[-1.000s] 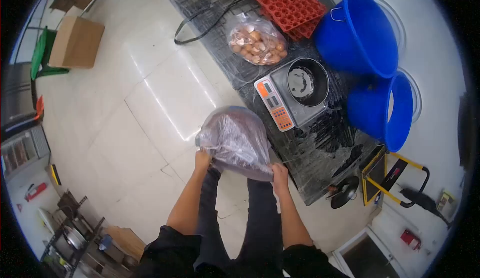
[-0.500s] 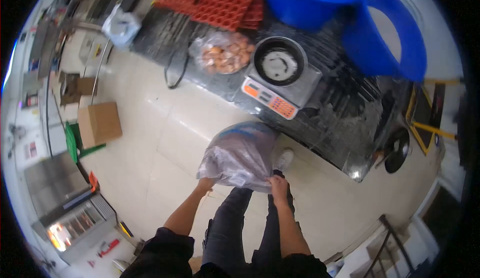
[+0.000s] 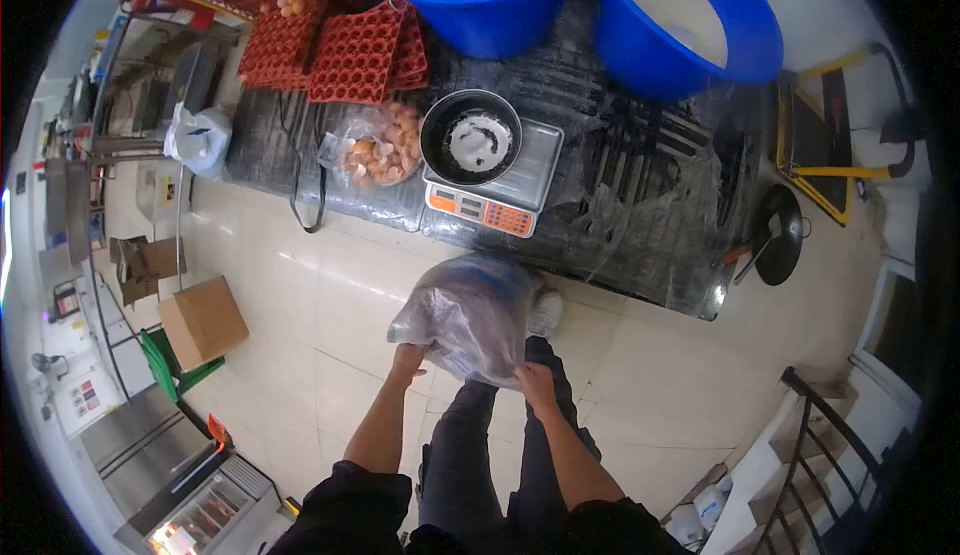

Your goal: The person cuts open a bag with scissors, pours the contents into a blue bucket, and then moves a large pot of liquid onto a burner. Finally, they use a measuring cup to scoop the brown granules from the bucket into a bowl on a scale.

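Observation:
A large, full plastic bag, whitish and partly see-through with a blue patch near its top, is in front of my legs by the table's near edge. My left hand grips its near left corner. At the near right corner my right hand has its fingers closed on the plastic. What fills the bag cannot be made out clearly. Just beyond it, on the table, a dark bowl with white powder inside sits on a digital scale.
On the black table are a bag of eggshells, red egg trays and two blue tubs. A wok lies beyond the right corner. A cardboard box stands left; a stair railing is at lower right.
The view has turned, so the table's things appear farther left. Both hands keep hold of the plastic bag, which looks slightly more upright and bunched between them.

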`<state>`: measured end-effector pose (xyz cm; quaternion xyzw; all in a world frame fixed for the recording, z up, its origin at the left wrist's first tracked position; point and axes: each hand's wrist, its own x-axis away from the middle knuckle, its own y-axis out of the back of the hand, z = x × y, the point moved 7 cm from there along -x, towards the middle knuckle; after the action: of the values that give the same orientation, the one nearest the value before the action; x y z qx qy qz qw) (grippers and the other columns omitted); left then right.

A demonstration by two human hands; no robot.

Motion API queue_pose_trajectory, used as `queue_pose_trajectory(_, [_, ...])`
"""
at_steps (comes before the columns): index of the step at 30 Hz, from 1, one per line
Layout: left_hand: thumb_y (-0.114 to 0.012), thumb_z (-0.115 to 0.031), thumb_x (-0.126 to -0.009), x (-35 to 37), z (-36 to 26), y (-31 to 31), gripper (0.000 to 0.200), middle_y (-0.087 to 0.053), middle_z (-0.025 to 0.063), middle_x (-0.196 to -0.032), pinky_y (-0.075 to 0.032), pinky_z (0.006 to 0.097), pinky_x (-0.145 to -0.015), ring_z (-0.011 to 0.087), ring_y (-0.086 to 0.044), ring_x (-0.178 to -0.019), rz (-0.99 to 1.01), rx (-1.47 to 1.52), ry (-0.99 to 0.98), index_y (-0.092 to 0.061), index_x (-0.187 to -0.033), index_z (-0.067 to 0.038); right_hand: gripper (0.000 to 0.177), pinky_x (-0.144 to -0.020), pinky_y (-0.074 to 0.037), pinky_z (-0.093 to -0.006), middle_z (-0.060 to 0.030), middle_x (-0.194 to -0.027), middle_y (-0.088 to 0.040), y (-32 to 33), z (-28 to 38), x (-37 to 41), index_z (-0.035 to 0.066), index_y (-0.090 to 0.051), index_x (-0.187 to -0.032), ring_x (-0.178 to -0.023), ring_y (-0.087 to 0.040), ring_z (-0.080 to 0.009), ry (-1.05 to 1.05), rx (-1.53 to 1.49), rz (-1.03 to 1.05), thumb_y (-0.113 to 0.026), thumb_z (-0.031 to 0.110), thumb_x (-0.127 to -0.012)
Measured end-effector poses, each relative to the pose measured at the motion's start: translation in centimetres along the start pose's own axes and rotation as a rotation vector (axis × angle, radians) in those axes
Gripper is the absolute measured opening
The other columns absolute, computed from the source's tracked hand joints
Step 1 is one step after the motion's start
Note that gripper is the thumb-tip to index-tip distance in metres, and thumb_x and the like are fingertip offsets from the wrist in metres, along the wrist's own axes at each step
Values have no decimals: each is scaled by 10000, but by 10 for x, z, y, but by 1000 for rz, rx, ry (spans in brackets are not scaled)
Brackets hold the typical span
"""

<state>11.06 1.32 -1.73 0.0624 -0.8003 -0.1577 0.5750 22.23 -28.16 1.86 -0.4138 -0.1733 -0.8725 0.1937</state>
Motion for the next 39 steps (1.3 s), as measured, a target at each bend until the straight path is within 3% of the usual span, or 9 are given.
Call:
queue_pose_trajectory(4, [-502, -537, -865, 17, 17, -24, 552, -510, 66, -908, -536, 392, -699, 180, -492, -733, 35, 829, 241, -488, -1155, -68, 280, -542, -373, -302, -44, -557, -505, -4, 24, -1, -21, -556, -662, -563, -473, -122, 112, 182, 40, -588, 234, -774])
queue_pose_trajectory(14, [-432, -588, -878, 104, 44, -14, 660, -598, 151, -913, -526, 393, -651, 232, -598, -702, 58, 735, 24, -394, -1268, -57, 216, -774, -468, -337, -136, -904, -642, 84, 52, 37, 2, -602, -937, -855, -608, -243, 226, 427, -194, -595, 189, -831])
queue_pose_trajectory(18, [-509, -493, -881, 163, 123, 22, 546, -625, 102, -729, -502, 328, -617, 189, -597, -625, -72, 631, -169, -516, -1161, -24, 219, -653, -470, -390, -136, -746, -620, 101, 4, 66, -6, -592, -814, -710, -604, -249, 454, 1118, -103, -535, 206, -833])
queue_pose_trajectory(20, [-523, -484, -876, 203, 185, 40, 524, -630, 113, -738, -500, 328, -607, 187, -602, -635, -188, 699, -189, -562, -1104, -14, 191, -517, -452, -395, -110, -560, -545, 97, -20, 72, 17, -569, -683, -502, -547, -228, 166, 1074, 7, -519, 158, -802])
queue_pose_trajectory(22, [-535, -475, -870, 248, 266, 64, 511, -638, 123, -758, -507, 329, -585, 190, -618, -663, -263, 749, -134, -580, -1077, -9, 226, -682, -475, -437, -162, -686, -628, 41, 9, 129, 2, -624, -721, -687, -621, -289, -219, 1002, 45, -601, 226, -741])
queue_pose_trajectory(30, [-544, -236, -856, 488, 643, 55, 289, -594, 104, -714, -460, 283, -466, 177, -546, -522, -949, 1481, 381, -547, -1089, -64, 266, -699, -483, -407, -153, -702, -644, -323, 82, 136, 10, -657, -739, -699, -635, -282, 944, 1625, 727, -573, 262, -748])
queue_pose_trajectory(32, [-508, -192, -856, 540, 720, 9, 233, -572, 115, -714, -446, 299, -431, 194, -535, -505, -1129, 1687, 475, -492, -1056, -73, 236, -553, -456, -297, -85, -697, -609, -466, 189, 261, 16, -617, -740, -585, -573, -186, 712, 1222, 638, -547, 234, -794])
queue_pose_trajectory(35, [-483, -177, -871, 590, 731, -36, 186, -560, 132, -674, -444, 277, -411, 200, -564, -500, -1240, 1780, 764, -509, -960, -16, 190, -504, -439, -286, -65, -669, -603, -558, 233, 340, 23, -597, -759, -577, -564, -142, 579, 771, 801, -526, 193, -801])
queue_pose_trajectory(39, [-494, -276, -872, 555, 688, -88, 277, -631, 154, -790, -498, 355, -484, 231, -611, -554, -905, 1774, 739, -579, -951, -25, 205, -489, -448, -298, -76, -637, -595, -604, 202, 327, 25, -597, -755, -554, -565, -157, 668, 1098, 837, -498, 192, -823])
